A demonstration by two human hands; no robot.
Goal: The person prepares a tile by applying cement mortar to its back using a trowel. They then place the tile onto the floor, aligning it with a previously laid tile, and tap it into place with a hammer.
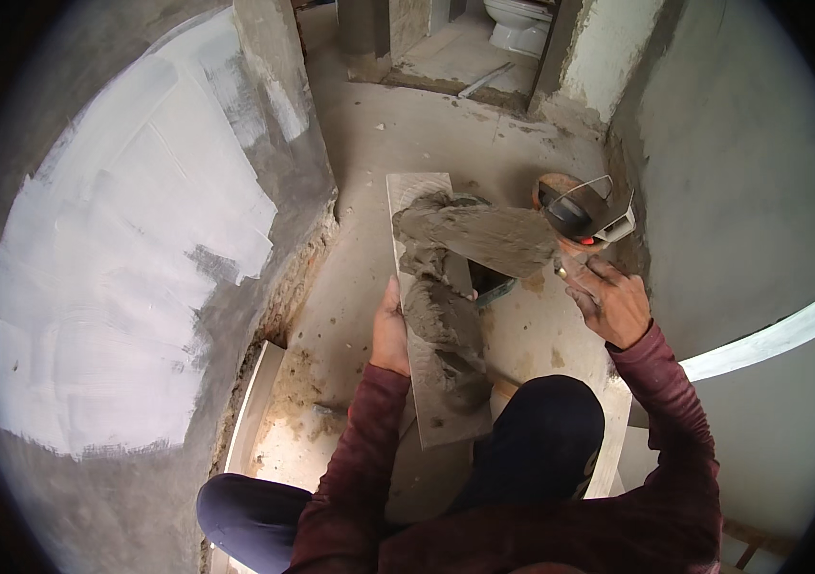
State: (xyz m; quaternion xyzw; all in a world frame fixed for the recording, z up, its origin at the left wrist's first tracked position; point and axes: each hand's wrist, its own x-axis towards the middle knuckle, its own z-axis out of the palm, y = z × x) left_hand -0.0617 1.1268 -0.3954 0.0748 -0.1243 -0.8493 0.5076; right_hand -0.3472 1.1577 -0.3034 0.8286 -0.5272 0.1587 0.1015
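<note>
My left hand grips the left edge of a long, narrow light-coloured tile, held tilted in front of me above my knees. Wet grey mortar lies in thick, uneven lumps along its face. In my right hand is the handle of a trowel, fingers closed round it. The trowel's blade is coated with mortar, and its tip rests at the mortar near the tile's far end. Most of the handle is hidden by my fingers.
Beyond my right hand stands an orange round container with a black and white object at it. Behind the tile, a dark container shows partly. A white-coated wall rises left, a grey wall right. A toilet stands past the doorway.
</note>
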